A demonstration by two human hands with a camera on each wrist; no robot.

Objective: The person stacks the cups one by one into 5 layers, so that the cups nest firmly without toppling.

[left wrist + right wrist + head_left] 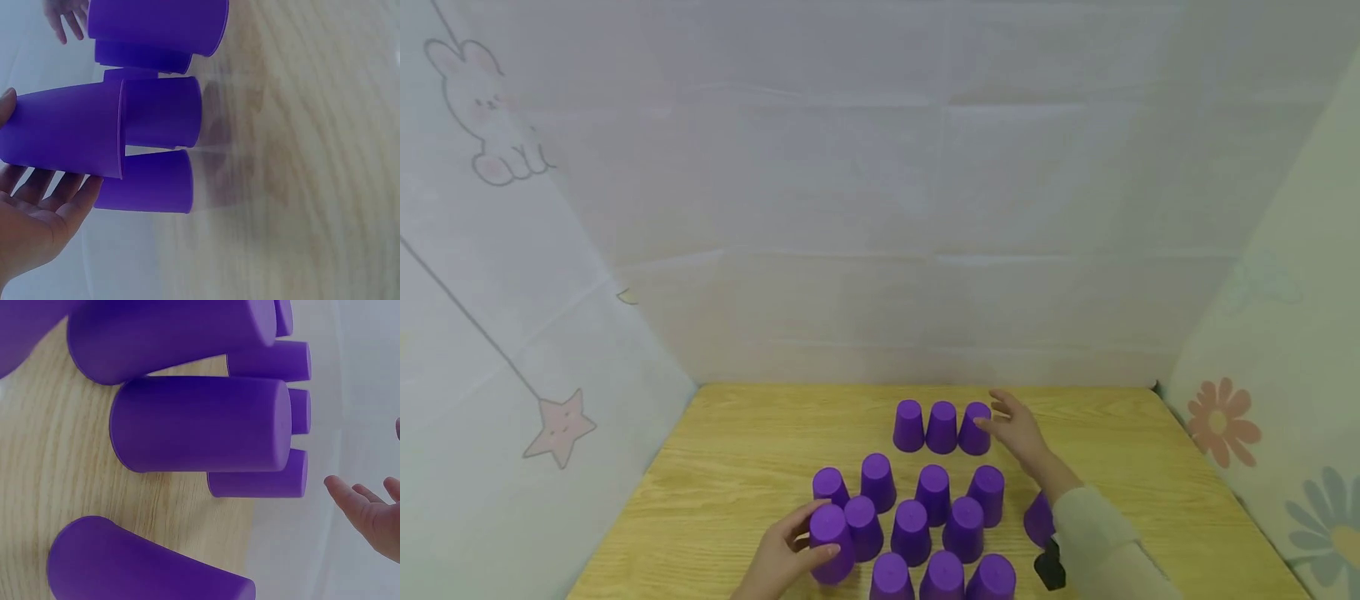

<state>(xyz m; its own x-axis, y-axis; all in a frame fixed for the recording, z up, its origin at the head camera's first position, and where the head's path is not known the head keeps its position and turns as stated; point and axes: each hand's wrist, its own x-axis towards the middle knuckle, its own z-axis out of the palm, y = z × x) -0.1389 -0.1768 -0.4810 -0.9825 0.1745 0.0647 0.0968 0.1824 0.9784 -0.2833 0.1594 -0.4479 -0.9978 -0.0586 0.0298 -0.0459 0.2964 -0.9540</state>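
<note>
A person wore a plain, pale grey-green sleeve [1120,573], at the lower right of the frame, its loose cuff [1092,527] ending above the bare right hand [1018,427]. A small, angular black piece [1050,568] showed at the sleeve's left edge. The left hand [780,552], lower centre, was also bare.

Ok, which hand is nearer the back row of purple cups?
Right. The right hand is at the right end of the back row; the left hand is closer to the person and further left, gripping another purple cup.
</note>
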